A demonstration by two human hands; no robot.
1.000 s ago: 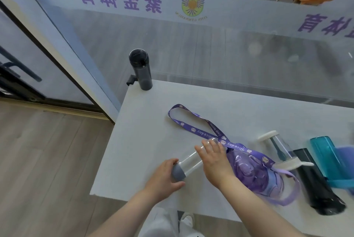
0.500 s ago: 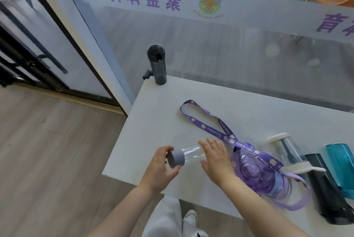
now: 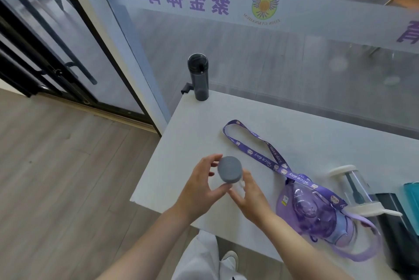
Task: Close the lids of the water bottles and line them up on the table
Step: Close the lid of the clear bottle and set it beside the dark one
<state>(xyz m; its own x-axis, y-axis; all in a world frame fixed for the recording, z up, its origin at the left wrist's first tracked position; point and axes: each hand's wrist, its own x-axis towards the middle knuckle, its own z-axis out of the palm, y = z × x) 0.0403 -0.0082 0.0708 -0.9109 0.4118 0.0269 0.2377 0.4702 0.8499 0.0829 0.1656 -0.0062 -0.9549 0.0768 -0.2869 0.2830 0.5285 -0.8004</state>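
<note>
A clear bottle with a grey lid (image 3: 229, 172) is held above the white table (image 3: 195, 134), its lid end turned toward me. My left hand (image 3: 199, 189) grips the grey lid with thumb and fingers. My right hand (image 3: 249, 198) holds the clear body, mostly hidden behind the lid. A dark bottle (image 3: 199, 77) stands upright with its lid closed at the table's far left corner. A purple bottle (image 3: 315, 211) with a long strap lies on its side to the right.
Right of the purple bottle lie a clear bottle with a white lid (image 3: 353, 186), a black bottle (image 3: 394, 216) and a teal one (image 3: 412, 198) at the frame edge. A glass wall runs behind the table. The table's left edge drops to wooden floor.
The clear bottle was lying across the table; both hands have lifted and tipped it so the grey lid now faces me. The camera has shifted left.
</note>
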